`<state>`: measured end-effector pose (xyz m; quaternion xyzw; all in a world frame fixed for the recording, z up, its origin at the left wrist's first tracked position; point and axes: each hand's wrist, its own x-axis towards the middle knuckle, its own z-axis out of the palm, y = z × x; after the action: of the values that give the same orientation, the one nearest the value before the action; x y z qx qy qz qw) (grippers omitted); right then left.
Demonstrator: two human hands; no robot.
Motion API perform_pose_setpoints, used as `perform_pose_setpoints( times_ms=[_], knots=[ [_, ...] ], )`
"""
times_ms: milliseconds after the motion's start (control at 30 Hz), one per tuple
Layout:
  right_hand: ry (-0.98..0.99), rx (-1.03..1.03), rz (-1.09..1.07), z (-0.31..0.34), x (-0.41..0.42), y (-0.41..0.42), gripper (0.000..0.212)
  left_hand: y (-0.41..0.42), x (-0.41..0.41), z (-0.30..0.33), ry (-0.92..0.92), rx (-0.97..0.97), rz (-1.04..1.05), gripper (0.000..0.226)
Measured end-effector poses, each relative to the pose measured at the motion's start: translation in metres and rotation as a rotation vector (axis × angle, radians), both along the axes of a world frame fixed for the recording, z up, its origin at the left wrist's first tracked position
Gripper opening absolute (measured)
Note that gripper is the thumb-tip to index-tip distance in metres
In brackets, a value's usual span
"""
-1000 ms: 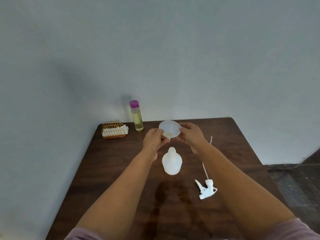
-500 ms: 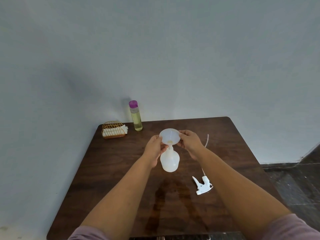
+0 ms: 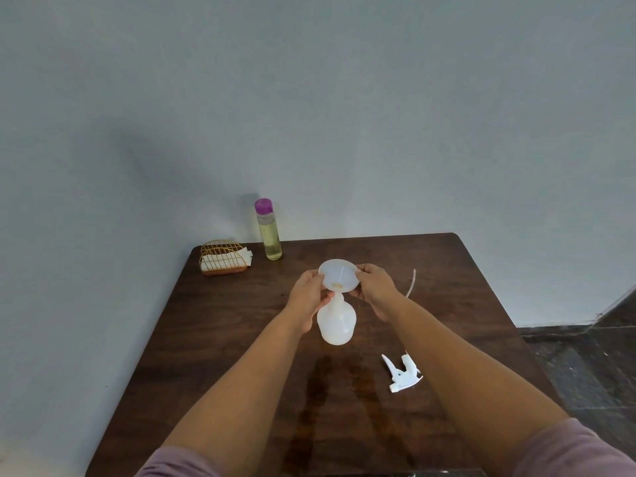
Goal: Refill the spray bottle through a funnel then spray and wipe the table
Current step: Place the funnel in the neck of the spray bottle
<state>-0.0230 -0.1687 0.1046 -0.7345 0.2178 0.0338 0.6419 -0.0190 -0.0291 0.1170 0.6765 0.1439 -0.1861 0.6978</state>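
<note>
Translucent white plastic funnel (image 3: 338, 277), light and thin-walled, is sitting in the empty, tippy white plastic spray bottle (image 3: 336, 321); left hand (image 3: 307, 297) and right hand (image 3: 375, 289) are pinching its rim, likely the best hold.

funnel: translucent white plastic funnel (image 3: 338, 276) sits in translucent white plastic spray bottle (image 3: 336, 321), mid-table
trigger head: white plastic trigger sprayer (image 3: 402, 372) lies right of and nearer than the bottle
back left: gold wire napkin holder (image 3: 223, 257) lies left of clear purple-capped bottle (image 3: 268, 230)

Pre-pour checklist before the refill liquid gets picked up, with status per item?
1. Funnel over the neck of the spray bottle: ok; spout depth cannot tell.
2. Spray bottle upright on the table: ok.
3. Spray head off the bottle, lying to the right: ok.
4. Left hand and right hand both pinch the funnel rim, none free to pour: not ok.
5. Refill bottle upright by the wall, purple cap on: not ok for pouring.
6. Napkins in the holder for wiping: ok.
</note>
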Motion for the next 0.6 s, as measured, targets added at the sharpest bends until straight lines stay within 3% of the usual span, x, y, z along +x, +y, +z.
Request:
perform_pose_setpoints(
  times_ms=[233, 600],
  knots=[
    [0.056, -0.025, 0.043, -0.008, -0.002, 0.006, 0.016, 0.002, 0.002, -0.013, 0.049, 0.096, -0.018, 0.020],
    [0.049, -0.059, 0.056, -0.004, 0.004, 0.010, 0.023, 0.006, 0.009, -0.016, 0.157, -0.048, 0.075, 0.014]
  ],
)
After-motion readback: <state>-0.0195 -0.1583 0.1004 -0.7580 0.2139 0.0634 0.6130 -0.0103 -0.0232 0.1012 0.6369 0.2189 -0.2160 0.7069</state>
